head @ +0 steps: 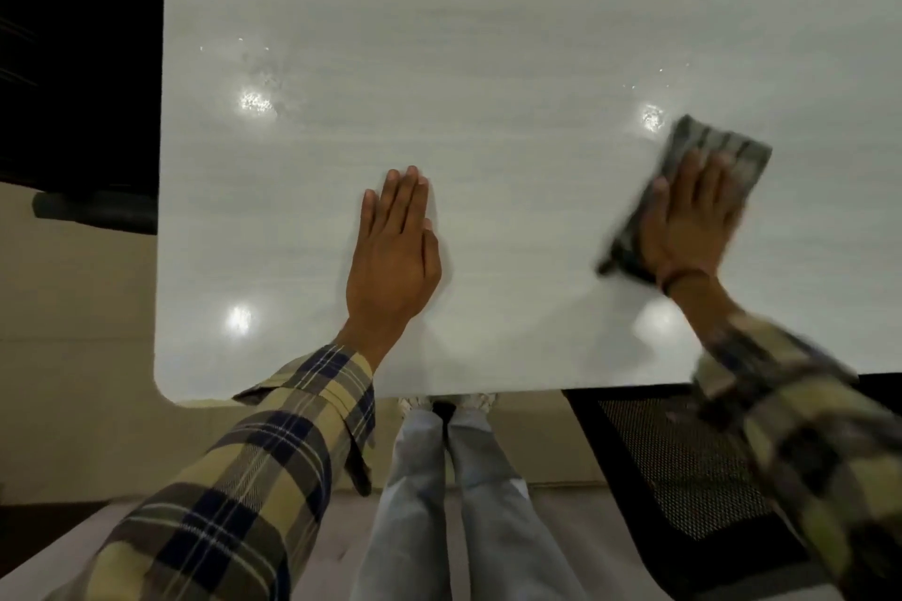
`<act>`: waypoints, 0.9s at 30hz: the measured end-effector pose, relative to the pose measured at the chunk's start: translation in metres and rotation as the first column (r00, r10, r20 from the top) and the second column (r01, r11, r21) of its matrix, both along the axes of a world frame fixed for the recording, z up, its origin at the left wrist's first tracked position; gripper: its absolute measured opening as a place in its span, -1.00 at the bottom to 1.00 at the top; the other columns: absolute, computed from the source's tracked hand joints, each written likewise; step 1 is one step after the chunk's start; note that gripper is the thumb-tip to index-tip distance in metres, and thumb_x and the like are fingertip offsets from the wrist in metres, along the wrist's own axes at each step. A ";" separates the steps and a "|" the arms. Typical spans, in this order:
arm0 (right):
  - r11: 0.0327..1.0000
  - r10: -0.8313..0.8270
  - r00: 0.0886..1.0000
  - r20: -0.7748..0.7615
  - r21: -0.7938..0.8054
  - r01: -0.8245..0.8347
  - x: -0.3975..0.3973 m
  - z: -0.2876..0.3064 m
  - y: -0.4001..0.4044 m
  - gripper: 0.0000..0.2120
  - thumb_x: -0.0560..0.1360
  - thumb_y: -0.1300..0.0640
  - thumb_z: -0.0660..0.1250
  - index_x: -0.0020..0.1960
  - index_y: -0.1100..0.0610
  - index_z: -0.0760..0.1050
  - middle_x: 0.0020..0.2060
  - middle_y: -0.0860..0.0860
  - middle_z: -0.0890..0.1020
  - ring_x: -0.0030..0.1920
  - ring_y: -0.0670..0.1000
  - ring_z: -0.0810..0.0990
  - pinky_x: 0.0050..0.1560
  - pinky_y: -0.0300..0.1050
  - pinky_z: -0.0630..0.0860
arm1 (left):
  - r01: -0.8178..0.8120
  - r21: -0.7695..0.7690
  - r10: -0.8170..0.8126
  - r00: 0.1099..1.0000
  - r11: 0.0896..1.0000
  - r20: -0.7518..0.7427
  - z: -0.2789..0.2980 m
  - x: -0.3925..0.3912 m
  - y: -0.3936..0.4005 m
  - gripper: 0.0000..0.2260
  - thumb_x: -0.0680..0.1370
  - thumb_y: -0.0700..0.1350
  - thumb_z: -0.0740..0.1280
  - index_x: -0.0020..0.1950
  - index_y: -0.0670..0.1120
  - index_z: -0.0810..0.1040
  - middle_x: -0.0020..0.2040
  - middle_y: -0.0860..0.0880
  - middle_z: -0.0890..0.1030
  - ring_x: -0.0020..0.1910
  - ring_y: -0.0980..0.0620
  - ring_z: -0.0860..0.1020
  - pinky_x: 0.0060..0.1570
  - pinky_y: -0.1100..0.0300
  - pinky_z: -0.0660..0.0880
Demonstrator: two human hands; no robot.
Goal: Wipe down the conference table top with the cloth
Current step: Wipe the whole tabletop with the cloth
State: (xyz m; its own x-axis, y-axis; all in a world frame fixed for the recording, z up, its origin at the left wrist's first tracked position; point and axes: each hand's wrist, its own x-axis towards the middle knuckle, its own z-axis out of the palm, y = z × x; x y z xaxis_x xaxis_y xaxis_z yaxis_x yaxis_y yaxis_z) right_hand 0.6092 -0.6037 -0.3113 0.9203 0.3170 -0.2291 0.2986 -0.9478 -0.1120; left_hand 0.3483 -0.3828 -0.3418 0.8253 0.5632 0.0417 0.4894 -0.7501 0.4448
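Head view: both hands flat on the white table.
Left hand rests bare, fingers straight; right hand, blurred, presses the striped cloth.

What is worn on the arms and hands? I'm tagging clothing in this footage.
Both arms wear long plaid shirt sleeves in pale yellow, navy and grey, cuffs at the wrists. The left sleeve is sharp, the right sleeve blurred. The left hand is bare; the right hand has a thin dark band at its wrist.
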 end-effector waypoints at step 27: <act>0.874 0.486 0.873 -0.040 0.026 -0.486 0.004 0.002 -0.197 -0.37 0.68 -0.24 -0.14 0.68 -0.01 0.03 0.67 0.07 0.01 0.67 0.06 -0.11 0.59 0.31 0.03 | -0.043 -0.059 0.045 0.998 0.997 0.041 0.016 0.170 -0.152 -0.49 0.70 -0.07 -0.01 0.58 -0.29 0.32 0.61 -0.23 0.32 0.64 -0.22 0.19 0.63 -0.23 0.01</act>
State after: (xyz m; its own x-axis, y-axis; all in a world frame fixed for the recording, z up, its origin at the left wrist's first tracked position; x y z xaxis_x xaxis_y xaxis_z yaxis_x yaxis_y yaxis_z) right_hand 0.6129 -0.8011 -0.3097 0.6386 0.7252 -0.2575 0.7155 -0.6827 -0.1482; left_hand 0.5182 -0.5353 -0.3263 0.7979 0.6013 0.0425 0.5009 -0.7006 0.5081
